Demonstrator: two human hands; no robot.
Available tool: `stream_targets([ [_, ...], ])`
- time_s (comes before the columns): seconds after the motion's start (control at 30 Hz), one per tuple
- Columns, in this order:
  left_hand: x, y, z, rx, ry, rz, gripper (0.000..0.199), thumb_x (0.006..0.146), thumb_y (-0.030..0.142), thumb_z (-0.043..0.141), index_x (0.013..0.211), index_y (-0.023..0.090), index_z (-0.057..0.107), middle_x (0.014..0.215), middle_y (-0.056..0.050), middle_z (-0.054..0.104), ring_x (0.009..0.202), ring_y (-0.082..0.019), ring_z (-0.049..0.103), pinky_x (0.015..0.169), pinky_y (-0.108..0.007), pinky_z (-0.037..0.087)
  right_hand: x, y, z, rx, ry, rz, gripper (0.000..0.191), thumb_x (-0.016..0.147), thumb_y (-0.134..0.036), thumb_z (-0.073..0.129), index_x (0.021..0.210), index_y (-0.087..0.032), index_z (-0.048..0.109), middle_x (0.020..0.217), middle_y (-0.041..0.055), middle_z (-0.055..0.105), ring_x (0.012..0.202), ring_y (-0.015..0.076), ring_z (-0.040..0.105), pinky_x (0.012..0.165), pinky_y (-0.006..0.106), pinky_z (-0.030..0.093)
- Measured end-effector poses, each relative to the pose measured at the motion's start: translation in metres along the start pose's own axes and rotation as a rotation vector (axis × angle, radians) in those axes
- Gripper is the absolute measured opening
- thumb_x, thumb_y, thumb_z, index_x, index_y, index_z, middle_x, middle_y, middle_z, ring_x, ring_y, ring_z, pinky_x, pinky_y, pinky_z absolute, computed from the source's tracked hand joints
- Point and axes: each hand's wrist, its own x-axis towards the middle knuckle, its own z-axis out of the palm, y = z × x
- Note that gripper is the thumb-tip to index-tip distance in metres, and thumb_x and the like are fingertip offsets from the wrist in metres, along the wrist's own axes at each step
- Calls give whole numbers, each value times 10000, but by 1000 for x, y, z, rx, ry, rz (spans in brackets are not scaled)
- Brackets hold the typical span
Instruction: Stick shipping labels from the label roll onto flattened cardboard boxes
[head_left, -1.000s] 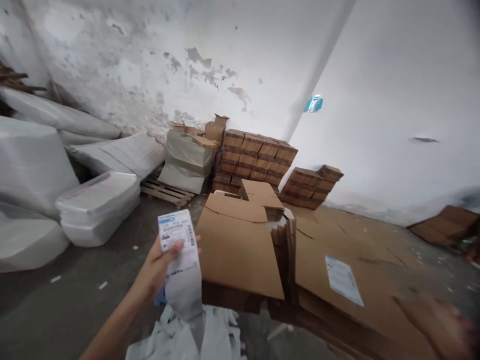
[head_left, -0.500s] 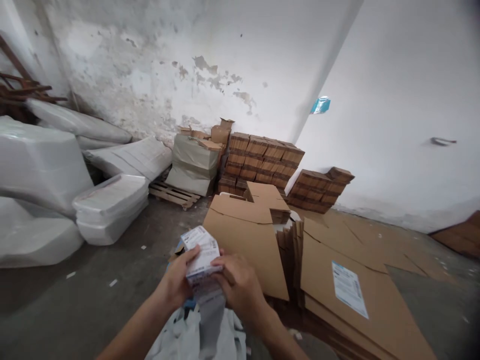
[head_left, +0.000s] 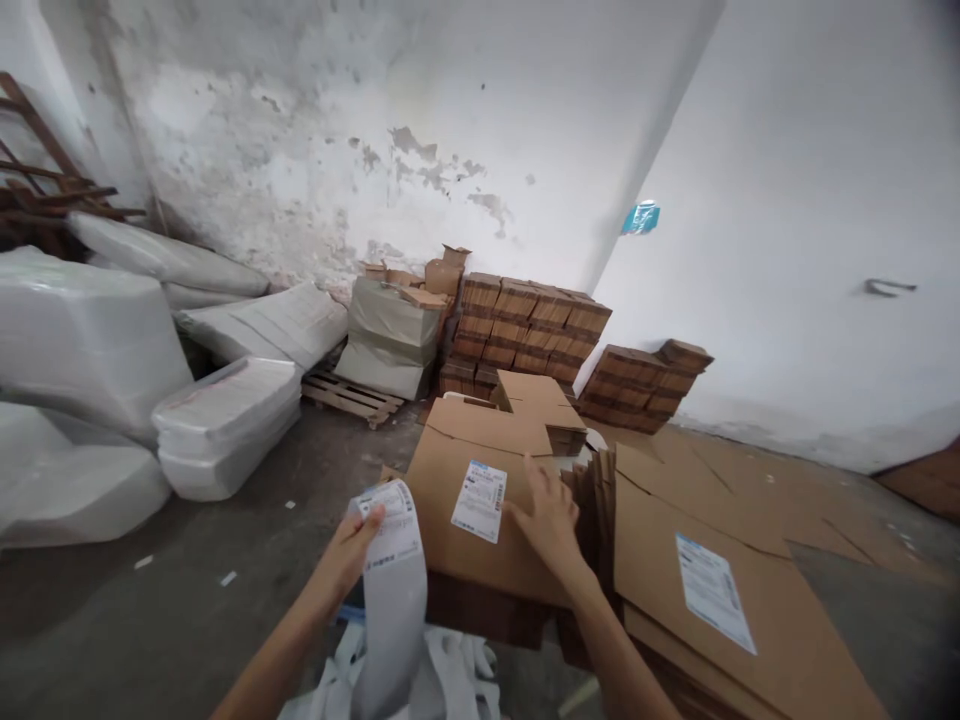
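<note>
My left hand [head_left: 358, 545] pinches the upper end of a strip of printed labels [head_left: 397, 590], whose white tail hangs down toward a heap of loose backing strip [head_left: 457, 665]. A flat cardboard box [head_left: 450, 440] lies on a stack in front of me. On its face is a white shipping label [head_left: 480, 502] with a blue top edge. Just right of that label, my right hand [head_left: 549, 515] rests on or just over the cardboard, fingers apart and holding nothing.
To the right, another stack of flat cardboard [head_left: 795, 610] carries a similar label [head_left: 716, 592]. Bundled cardboard [head_left: 525, 320] stands by the wall beside a wooden pallet [head_left: 352, 397]. White wrapped bundles [head_left: 225, 425] sit at left. Paper scraps lie on the floor.
My right hand has left the label strip and moved right over the cardboard. A label now lies on the near box. My left hand keeps the strip, which now hangs longer and looser.
</note>
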Motion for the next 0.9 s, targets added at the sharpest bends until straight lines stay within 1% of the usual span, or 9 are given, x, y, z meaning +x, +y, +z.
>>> stream_targets([
  [0.1, 4, -5, -2, 139, -39, 62, 366, 616, 489, 742, 673, 130, 698, 574, -42, 676, 561, -194, 596, 525, -252, 440, -12, 41, -7, -76, -4, 193, 640, 726, -522, 579, 1217, -112, 571, 1299, 241, 490, 1202, 449, 412, 932, 606, 323],
  [0.2, 7, -4, -2, 165, 4, 89, 413, 601, 534, 730, 664, 128, 697, 594, -47, 688, 564, -193, 596, 525, -252, 431, -17, 63, -18, 45, -65, 229, 575, 723, -586, 539, 1027, -114, 661, 1111, 218, 616, 1069, 392, 543, 904, 536, 401],
  [0.33, 1, 11, 12, 32, 18, 10, 235, 716, 361, 686, 709, 126, 688, 630, -54, 710, 575, -192, 645, 535, -244, 468, -19, 64, -30, 124, 29, 185, 624, 757, -569, 490, 1112, -74, 623, 1245, 219, 560, 1180, 341, 493, 1007, 469, 365],
  [0.47, -14, 32, 31, -132, 58, -72, 142, 830, 151, 536, 823, 113, 673, 632, -68, 719, 568, -192, 680, 468, -226, 485, -26, 58, -49, 365, 42, 185, 606, 776, -580, 514, 1147, -114, 623, 1208, 151, 620, 1123, 291, 562, 994, 438, 410],
  [0.57, -22, 42, 41, -185, 67, -93, 185, 844, 124, 507, 932, 98, 668, 626, -76, 721, 571, -209, 693, 430, -230, 494, -31, 49, -61, 692, 103, 231, 645, 746, -554, 597, 1248, -149, 563, 1264, 118, 594, 1149, 268, 558, 992, 436, 431],
  [0.67, -24, 46, 45, -213, -12, -83, 234, 834, 170, 534, 1005, 89, 670, 695, -100, 740, 644, -244, 712, 486, -273, 544, -32, 51, -77, 891, 168, 265, 746, 692, -532, 668, 1330, -190, 486, 1311, 101, 560, 1166, 258, 551, 970, 431, 460],
  [0.77, -22, 45, 42, -220, -109, -31, 296, 768, 239, 641, 1016, 83, 680, 799, -118, 755, 752, -270, 715, 557, -287, 568, -34, 98, -117, 845, 239, 319, 799, 655, -523, 698, 1354, -219, 460, 1273, 104, 591, 1142, 275, 566, 957, 459, 460],
  [0.83, -19, 46, 37, -223, -130, 44, 394, 694, 279, 729, 1036, 89, 678, 877, -116, 756, 810, -271, 708, 603, -276, 570, -39, 159, -158, 672, 358, 417, 761, 632, -510, 702, 1309, -214, 519, 1240, 132, 608, 1135, 300, 566, 960, 478, 440],
  [0.9, -17, 47, 32, -224, -99, 136, 537, 633, 302, 788, 1122, 133, 644, 951, -92, 751, 849, -261, 700, 646, -268, 568, -43, 225, -201, 422, 472, 487, 611, 608, -478, 705, 1149, -200, 649, 1205, 188, 615, 1138, 330, 557, 965, 475, 413],
])
